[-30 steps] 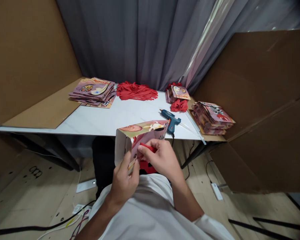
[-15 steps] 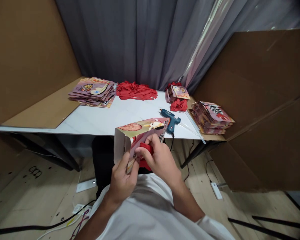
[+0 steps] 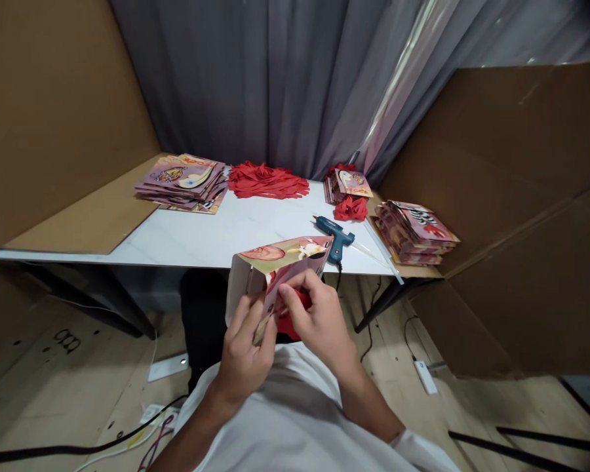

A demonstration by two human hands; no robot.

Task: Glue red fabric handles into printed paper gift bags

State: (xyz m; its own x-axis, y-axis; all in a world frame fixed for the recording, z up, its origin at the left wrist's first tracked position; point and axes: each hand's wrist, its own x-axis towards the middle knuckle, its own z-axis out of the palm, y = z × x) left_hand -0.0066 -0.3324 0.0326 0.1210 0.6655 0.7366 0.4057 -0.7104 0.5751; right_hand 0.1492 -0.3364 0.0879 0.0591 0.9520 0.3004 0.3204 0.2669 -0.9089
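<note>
Printed box [image 3: 271, 260]: one, illustrated in pink, yellow-green and black; held up over the lap, before the near edge of the table, tilted; pale flap [image 3: 236, 292] at its left end.
Left hand [image 3: 248, 344]: gripping the box at its lower left, thumb and fingers closed on the card.
Right hand [image 3: 319, 321]: thumb and forefinger together, pinching red ribbon [image 3: 303, 299] close against the box's near face; remaining fingers curled, tips partly hidden.
Red fabric below: a further patch between the hands, under the box; whether joined to the pinched length, cannot tell.
Glue gun [image 3: 337, 239]: blue-green, on its side, nozzle to the left; just beyond the box's far right corner, black cord over the table edge.
Translucent strip [image 3: 384, 252]: lying right of the glue gun, one end past the near edge.
Red bundle [image 3: 351, 210]: gathered fabric, behind the glue gun, in front of the small stack [image 3: 349, 185] of printed card.
Red strips [image 3: 268, 181]: a heap laid lengthwise along the back of the table.
Left stack [image 3: 183, 182]: flat printed pieces, uneven edges, left of the heap.
Right stack [image 3: 415, 233]: printed pieces, on cardboard at the right end.
Table [image 3: 201, 237]: white top, dark legs.
Surround: cardboard panels at left and right, grey curtain [image 3: 255, 78] behind.
</note>
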